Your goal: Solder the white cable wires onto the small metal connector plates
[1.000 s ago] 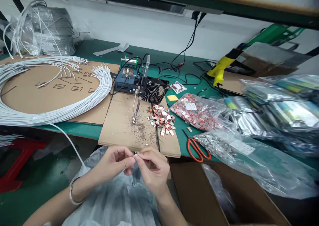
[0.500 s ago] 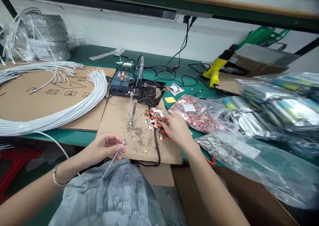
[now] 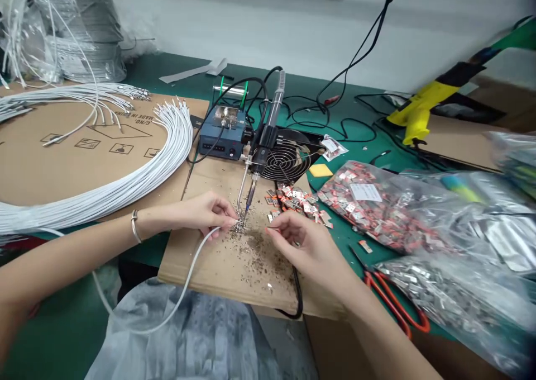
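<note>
My left hand (image 3: 211,211) pinches a white cable (image 3: 189,274) close to its end, just left of the soldering iron's tip. From there the cable hangs in a loop over my lap. The soldering iron (image 3: 260,153) is fixed tip down in a stand above the cardboard, where solder crumbs are scattered. My right hand (image 3: 302,240) is closed in a pinch on a small connector (image 3: 273,229), mostly hidden by the fingers. Behind that hand lies a pile of small orange and silver connectors (image 3: 299,198).
A blue soldering station (image 3: 221,137) and a black fan (image 3: 288,159) stand behind the cardboard (image 3: 201,262). Bundled white cables (image 3: 138,187) lie left. To the right are bagged connectors (image 3: 360,201), orange-handled scissors (image 3: 389,299), a bag of metal parts (image 3: 444,290) and a yellow heat gun (image 3: 431,100).
My left hand has carried the cable end forward to the iron's tip. My right hand has left the connector pile with a connector and come nearer the tip. The view has shifted closer.
</note>
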Demonstrator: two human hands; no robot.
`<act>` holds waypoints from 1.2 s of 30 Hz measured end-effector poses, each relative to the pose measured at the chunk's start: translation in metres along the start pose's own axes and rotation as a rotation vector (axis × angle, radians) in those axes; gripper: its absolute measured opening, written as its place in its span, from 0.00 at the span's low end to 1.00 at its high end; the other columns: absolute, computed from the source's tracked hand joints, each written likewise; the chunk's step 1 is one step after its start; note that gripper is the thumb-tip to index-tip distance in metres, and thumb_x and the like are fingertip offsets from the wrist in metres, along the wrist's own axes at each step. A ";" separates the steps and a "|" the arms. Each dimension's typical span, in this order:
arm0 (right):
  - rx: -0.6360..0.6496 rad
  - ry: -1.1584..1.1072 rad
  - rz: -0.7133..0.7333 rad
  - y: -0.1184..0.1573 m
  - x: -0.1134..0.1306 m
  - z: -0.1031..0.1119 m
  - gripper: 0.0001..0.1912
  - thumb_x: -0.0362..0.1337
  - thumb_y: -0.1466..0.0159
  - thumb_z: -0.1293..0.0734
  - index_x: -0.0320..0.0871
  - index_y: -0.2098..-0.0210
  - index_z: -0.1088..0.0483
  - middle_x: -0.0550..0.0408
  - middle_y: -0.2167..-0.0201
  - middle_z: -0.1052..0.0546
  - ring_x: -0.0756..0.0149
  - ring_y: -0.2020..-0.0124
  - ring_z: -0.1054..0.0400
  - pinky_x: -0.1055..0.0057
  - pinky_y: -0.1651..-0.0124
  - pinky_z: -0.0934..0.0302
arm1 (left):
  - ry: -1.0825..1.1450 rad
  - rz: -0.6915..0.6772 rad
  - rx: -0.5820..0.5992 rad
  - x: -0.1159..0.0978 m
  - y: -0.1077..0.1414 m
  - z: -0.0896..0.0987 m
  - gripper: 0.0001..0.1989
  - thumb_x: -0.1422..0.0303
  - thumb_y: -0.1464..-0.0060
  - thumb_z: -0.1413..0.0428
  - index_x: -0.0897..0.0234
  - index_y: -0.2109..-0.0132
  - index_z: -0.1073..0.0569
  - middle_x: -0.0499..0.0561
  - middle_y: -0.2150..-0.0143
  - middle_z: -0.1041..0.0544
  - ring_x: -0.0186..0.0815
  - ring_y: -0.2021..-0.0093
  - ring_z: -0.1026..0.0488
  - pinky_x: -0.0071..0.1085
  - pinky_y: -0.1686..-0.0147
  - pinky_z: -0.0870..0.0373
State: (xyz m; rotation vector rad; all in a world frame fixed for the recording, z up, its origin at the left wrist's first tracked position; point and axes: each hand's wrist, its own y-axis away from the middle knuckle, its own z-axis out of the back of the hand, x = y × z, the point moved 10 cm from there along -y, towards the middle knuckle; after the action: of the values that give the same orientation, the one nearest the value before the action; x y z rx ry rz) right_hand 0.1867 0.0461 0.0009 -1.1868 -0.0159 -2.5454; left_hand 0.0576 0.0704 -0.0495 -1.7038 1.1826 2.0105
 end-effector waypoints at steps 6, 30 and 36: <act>0.255 -0.400 -0.235 -0.012 -0.012 -0.046 0.05 0.36 0.41 0.37 0.40 0.71 0.33 0.60 0.81 0.32 0.75 0.83 0.36 0.77 0.81 0.41 | 0.034 0.011 0.094 -0.004 -0.003 -0.005 0.08 0.66 0.52 0.43 0.68 0.69 0.29 0.46 0.74 0.29 0.24 0.81 0.32 0.18 0.83 0.35; 0.053 -0.834 -0.411 -0.013 -0.028 -0.046 0.07 0.35 0.49 0.28 0.40 0.71 0.27 0.55 0.79 0.23 0.73 0.78 0.29 0.77 0.73 0.30 | 0.131 0.029 -0.042 0.001 -0.003 -0.006 0.04 0.71 0.53 0.44 0.69 0.70 0.25 0.46 0.78 0.28 0.26 0.84 0.32 0.21 0.84 0.34; 0.049 -0.842 -0.401 -0.015 -0.027 -0.045 0.07 0.35 0.49 0.28 0.41 0.71 0.28 0.56 0.80 0.24 0.73 0.80 0.30 0.78 0.76 0.31 | 0.114 0.024 -0.049 -0.002 -0.003 -0.005 0.04 0.73 0.53 0.45 0.69 0.72 0.26 0.45 0.79 0.28 0.26 0.85 0.33 0.21 0.84 0.35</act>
State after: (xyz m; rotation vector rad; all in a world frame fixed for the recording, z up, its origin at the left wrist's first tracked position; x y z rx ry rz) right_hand 0.1645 0.0608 -0.0467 -2.3186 -0.5525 -2.0996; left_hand 0.0643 0.0694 -0.0487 -1.8588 1.2038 1.9955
